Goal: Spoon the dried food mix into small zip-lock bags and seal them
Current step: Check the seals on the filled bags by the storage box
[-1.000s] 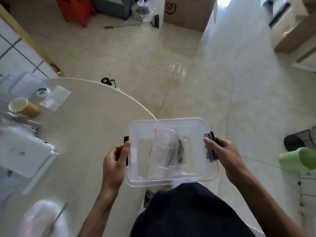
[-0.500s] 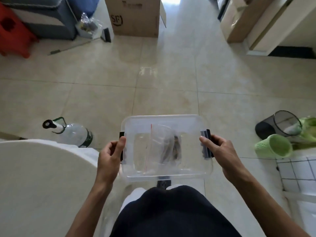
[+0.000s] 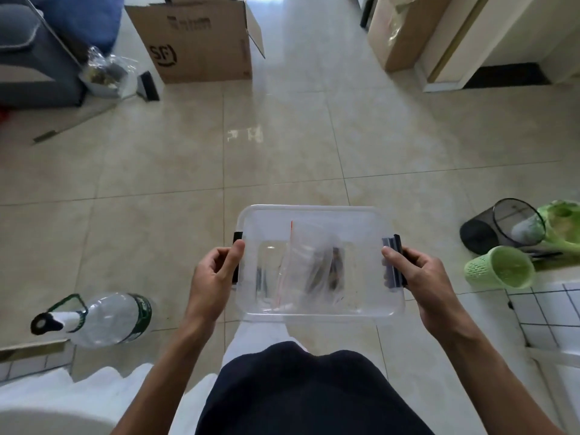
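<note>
— What fills the view, biggest first?

— A floor [image 3: 157,171] of glossy beige tiles with thin grout lines, a window glare on it. At far left, a grey sofa [image 3: 28,58] with a blue cushion [image 3: 81,17]. Beside it a brown cardboard box [image 3: 194,42] stands open; its side carries "SF" in a round black logo, and the smaller print above is too blurred to read.

— And nearer?

— A white worktop [image 3: 47,400] curves in at bottom left. A clear water jug [image 3: 106,318] with a green label lies on the floor near it; the label's writing is illegible. At right, a black mesh bin [image 3: 499,230] lies tipped beside a green basket [image 3: 499,268].

— Where's the task's thing?

— A clear plastic container [image 3: 317,211] is carried level above the floor, in front of the person's dark shirt. Inside lies a small zip-lock bag [image 3: 310,262] with a red seal strip and some dark dried food.

— The hands?

— The left hand [image 3: 213,274] grips the container's left black latch, thumb on the rim. The right hand [image 3: 420,271] grips the right latch the same way.
</note>
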Demonstrator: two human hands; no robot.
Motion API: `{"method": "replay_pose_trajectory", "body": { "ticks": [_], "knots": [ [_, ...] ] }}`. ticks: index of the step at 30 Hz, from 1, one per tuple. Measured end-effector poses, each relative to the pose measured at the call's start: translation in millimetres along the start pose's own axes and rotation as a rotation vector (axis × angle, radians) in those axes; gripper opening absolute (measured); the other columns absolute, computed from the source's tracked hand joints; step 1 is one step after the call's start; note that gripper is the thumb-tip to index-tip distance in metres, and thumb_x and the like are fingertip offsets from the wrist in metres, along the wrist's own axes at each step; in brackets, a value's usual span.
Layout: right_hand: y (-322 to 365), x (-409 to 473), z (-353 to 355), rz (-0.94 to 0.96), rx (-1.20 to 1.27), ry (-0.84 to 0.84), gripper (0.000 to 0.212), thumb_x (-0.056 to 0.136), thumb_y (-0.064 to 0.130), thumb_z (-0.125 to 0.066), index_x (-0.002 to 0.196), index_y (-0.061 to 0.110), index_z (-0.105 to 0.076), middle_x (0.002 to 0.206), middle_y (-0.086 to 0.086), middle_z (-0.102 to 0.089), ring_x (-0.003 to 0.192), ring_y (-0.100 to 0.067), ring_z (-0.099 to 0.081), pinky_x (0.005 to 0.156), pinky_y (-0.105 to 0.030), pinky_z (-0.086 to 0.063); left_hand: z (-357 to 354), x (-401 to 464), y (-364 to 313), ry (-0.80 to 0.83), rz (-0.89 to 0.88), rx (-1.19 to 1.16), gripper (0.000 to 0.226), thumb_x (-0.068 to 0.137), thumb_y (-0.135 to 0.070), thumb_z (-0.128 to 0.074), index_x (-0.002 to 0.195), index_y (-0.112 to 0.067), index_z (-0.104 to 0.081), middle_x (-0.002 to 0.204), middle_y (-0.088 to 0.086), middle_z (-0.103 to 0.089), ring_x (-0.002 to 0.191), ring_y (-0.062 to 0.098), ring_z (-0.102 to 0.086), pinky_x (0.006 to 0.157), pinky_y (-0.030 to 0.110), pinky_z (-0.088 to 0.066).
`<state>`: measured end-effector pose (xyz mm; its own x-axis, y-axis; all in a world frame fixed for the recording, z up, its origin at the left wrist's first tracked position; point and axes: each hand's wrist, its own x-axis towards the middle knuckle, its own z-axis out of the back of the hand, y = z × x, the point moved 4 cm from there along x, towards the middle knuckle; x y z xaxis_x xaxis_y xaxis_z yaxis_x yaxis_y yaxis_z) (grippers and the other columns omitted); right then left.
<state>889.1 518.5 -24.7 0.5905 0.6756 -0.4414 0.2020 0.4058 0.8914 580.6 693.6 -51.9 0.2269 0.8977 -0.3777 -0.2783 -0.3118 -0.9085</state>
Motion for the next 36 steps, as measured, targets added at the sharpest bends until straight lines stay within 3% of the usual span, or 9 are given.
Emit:
{"method": "replay_pose_trajectory", "body": {
  "ticks": [7, 14, 16, 18, 25, 30, 33, 36],
  "knots": [
    [39.4, 75.3, -44.0, -0.024, 0.126, -0.202, 0.010, 0.095, 0.026, -0.073, 0.098, 0.018, -0.078, 0.082, 0.007, -0.079, 0.072, -0.004, -0.074, 0.060, -0.016, -0.056, -5.3, 143.9, -64.7, 0.151, -0.012, 0.081, 0.050, 0.088, -0.064, -0.063, 0.091, -0.014, -0.069, 0.069, -0.014, -0.067, 0.060, -0.001, -0.058, 0.053, 0.015, -0.049],
    [67.1, 103.3, -69.9, -0.046, 0.214, -0.397, 0.010, 0.092, 0.033, -0.076, 0.101, 0.031, -0.081, 0.084, 0.008, -0.077, 0.075, -0.005, -0.072, 0.064, -0.019, -0.056, -38.3, 258.5, -129.5, 0.381, -0.051, 0.161, 0.050, 0.087, -0.066, -0.066, 0.089, -0.015, -0.068, 0.065, -0.013, -0.064, 0.057, 0.003, -0.056, 0.051, 0.017, -0.048],
    [65.7, 116.8, -55.3, -0.081, 0.284, -0.548, 0.020, 0.086, 0.042, -0.077, 0.101, 0.029, -0.081, 0.085, 0.009, -0.075, 0.079, -0.006, -0.069, 0.070, -0.024, -0.055, -87.2, 298.8, -152.3, 0.521, -0.068, 0.245, 0.055, 0.084, -0.072, -0.068, 0.086, -0.017, -0.068, 0.063, -0.014, -0.061, 0.056, 0.004, -0.053, 0.050, 0.016, -0.044],
    [70.2, 117.3, -60.3, -0.065, 0.301, -0.550, 0.035, 0.077, 0.051, -0.078, 0.098, 0.024, -0.080, 0.083, 0.004, -0.068, 0.080, -0.012, -0.063, 0.076, -0.031, -0.052, -96.7, 306.8, -160.7, 0.519, -0.084, 0.255, 0.057, 0.079, -0.075, -0.066, 0.084, -0.018, -0.068, 0.064, -0.014, -0.059, 0.057, 0.005, -0.051, 0.050, 0.017, -0.043],
    [63.6, 155.1, -2.3, -0.087, 0.431, -0.781, 0.052, 0.071, 0.055, -0.080, 0.091, 0.007, -0.074, 0.077, -0.004, -0.061, 0.074, -0.019, -0.058, 0.070, -0.034, -0.049, -221.8, 353.6, -196.0, 0.721, -0.121, 0.383, 0.046, 0.093, -0.063, -0.065, 0.084, -0.018, -0.069, 0.065, -0.011, -0.060, 0.057, 0.005, -0.053, 0.051, 0.015, -0.045],
    [74.1, 194.7, 58.8, -0.105, 0.488, -0.850, 0.065, 0.069, 0.057, -0.078, 0.093, -0.002, -0.068, 0.083, -0.010, -0.057, 0.079, -0.025, -0.055, 0.078, -0.042, -0.045, -318.0, 371.9, -227.6, 0.786, -0.148, 0.438, 0.058, 0.092, -0.065, -0.064, 0.091, -0.007, -0.068, 0.072, 0.001, -0.060, 0.063, 0.014, -0.053, 0.060, 0.030, -0.047],
    [85.2, 212.6, 103.5, -0.092, 0.499, -0.912, 0.061, 0.073, 0.054, -0.078, 0.092, -0.003, -0.069, 0.082, -0.010, -0.056, 0.079, -0.026, -0.054, 0.077, -0.041, -0.043, -382.8, 375.7, -248.9, 0.842, -0.163, 0.460, 0.059, 0.093, -0.064, -0.064, 0.093, -0.005, -0.068, 0.073, 0.002, -0.059, 0.065, 0.015, -0.053, 0.062, 0.033, -0.047],
    [89.5, 222.2, 142.1, -0.116, 0.516, -0.989, 0.036, 0.087, 0.041, -0.078, 0.092, 0.005, -0.074, 0.082, -0.010, -0.062, 0.080, -0.025, -0.058, 0.077, -0.041, -0.047, -446.8, 376.0, -264.3, 0.901, -0.181, 0.474, 0.058, 0.094, -0.061, -0.065, 0.095, -0.003, -0.069, 0.075, 0.003, -0.060, 0.067, 0.016, -0.055, 0.062, 0.032, -0.048]
  ]
}}
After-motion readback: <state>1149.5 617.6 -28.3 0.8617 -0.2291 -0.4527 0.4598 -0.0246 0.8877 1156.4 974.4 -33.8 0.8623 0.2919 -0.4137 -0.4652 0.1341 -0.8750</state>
